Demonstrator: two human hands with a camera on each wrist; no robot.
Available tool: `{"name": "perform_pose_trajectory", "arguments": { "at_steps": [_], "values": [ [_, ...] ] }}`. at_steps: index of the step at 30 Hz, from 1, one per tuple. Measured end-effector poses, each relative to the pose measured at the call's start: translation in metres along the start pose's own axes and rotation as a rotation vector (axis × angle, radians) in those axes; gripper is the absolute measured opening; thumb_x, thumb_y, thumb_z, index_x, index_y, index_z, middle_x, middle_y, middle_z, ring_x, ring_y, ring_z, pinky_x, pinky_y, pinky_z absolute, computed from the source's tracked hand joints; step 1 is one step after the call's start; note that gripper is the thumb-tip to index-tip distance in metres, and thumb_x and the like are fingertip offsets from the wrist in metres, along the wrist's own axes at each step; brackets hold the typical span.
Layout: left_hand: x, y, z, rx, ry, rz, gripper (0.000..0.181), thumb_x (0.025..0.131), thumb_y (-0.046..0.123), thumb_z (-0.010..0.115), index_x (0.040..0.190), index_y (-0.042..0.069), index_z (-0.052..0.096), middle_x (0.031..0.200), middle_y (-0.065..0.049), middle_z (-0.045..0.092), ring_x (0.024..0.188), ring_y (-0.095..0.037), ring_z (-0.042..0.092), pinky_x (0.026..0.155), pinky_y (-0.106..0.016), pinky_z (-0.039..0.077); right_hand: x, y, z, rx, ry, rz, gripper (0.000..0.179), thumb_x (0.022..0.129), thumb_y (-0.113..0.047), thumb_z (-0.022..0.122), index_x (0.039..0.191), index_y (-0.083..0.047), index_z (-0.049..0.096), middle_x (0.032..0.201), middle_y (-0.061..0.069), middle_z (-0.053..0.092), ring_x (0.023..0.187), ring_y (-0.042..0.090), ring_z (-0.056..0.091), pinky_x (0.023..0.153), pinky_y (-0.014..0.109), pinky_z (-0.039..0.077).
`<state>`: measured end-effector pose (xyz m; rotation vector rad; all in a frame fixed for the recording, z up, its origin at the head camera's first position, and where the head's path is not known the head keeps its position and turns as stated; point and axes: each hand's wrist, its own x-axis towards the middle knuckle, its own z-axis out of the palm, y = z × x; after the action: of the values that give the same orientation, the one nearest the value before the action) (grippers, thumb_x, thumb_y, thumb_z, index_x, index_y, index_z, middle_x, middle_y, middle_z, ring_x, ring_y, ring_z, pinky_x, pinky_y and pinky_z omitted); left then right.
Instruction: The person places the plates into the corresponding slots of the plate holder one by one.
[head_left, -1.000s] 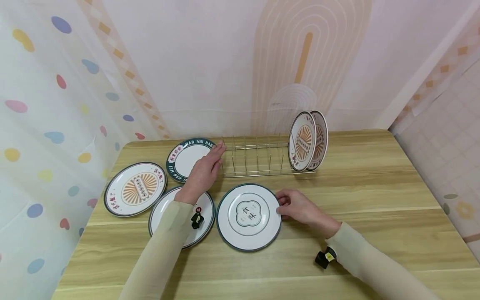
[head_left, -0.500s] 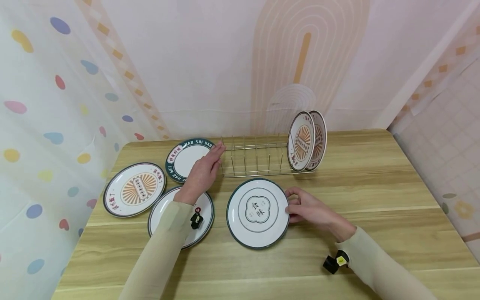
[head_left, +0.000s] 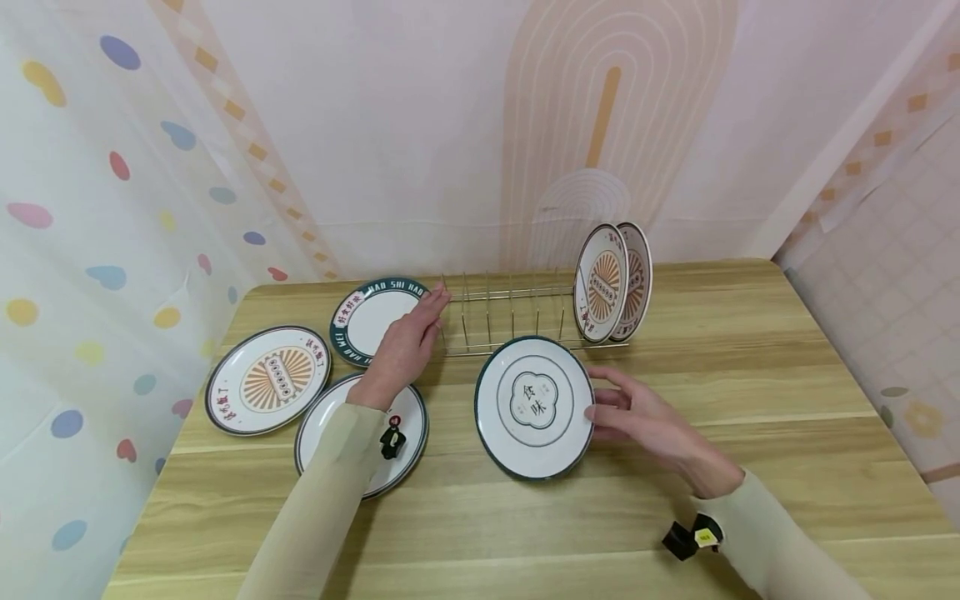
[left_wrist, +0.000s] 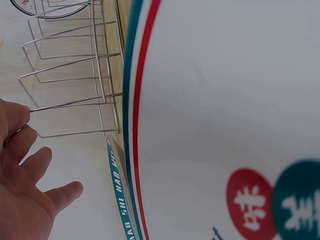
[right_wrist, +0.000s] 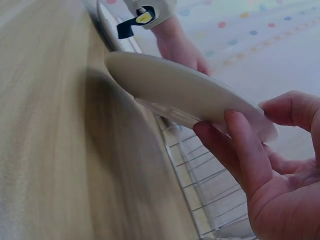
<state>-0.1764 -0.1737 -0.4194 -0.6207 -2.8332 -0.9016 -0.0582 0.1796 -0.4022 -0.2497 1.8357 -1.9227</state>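
My right hand (head_left: pixel 637 421) pinches the right rim of a white plate (head_left: pixel 534 408) with a dark green edge and a flower-shaped mark in its middle. In the right wrist view the plate (right_wrist: pixel 185 95) is tilted above the table, fingers under it and thumb at its rim. At the left end of the wire plate rack (head_left: pixel 513 321), my left hand (head_left: pixel 405 350) pinches the end wire between its fingertips, as the left wrist view shows. Two plates (head_left: pixel 600 283) with orange sunburst prints stand upright in the rack's right end.
Left of the rack lie a green-rimmed plate (head_left: pixel 371 321), a sunburst plate (head_left: pixel 236 408) and stacked white plates (head_left: pixel 401 458), the stack partly under my left forearm. The wooden table (head_left: pixel 750 358) meets a patterned curtain behind the rack.
My right hand has lifted the flower-mark plate off the table and moved it right and toward the rack, the plate turning a little. My left hand stays at the rack's left end.
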Motion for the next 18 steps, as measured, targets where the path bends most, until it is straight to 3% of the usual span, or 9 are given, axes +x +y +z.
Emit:
{"name": "perform_pose_trajectory", "arguments": {
  "at_steps": [6,12,18],
  "values": [
    [0.001,0.0,0.0,0.0,0.008,0.017,0.047,0.11,0.007,0.047,0.157,0.005,0.043,0.166,-0.01,0.033,0.152,-0.033,0.033,0.121,-0.055,0.032,-0.008,-0.012,-0.001,-0.061,0.069,-0.081,0.066,0.098,0.001,0.063,0.155,0.007,0.029,0.141,0.039,0.051,0.113,0.02,0.068,0.095,0.042,0.059],
    [0.001,0.0,0.0,0.003,0.01,0.018,0.047,0.109,0.006,0.048,0.156,0.004,0.045,0.165,-0.011,0.034,0.151,-0.034,0.034,0.12,-0.057,0.033,-0.017,-0.025,0.002,-0.1,0.155,-0.129,0.065,0.1,0.0,0.062,0.156,0.006,0.03,0.14,0.04,0.052,0.106,0.016,0.072,0.09,0.038,0.062],
    [0.001,0.0,0.0,-0.001,0.01,0.018,0.047,0.109,0.006,0.048,0.156,0.004,0.045,0.166,-0.011,0.034,0.152,-0.033,0.034,0.121,-0.055,0.032,-0.022,-0.033,0.004,-0.071,0.233,-0.185,0.065,0.1,0.003,0.062,0.157,0.006,0.03,0.139,0.036,0.053,0.107,0.014,0.071,0.088,0.037,0.062]
  ]
}}
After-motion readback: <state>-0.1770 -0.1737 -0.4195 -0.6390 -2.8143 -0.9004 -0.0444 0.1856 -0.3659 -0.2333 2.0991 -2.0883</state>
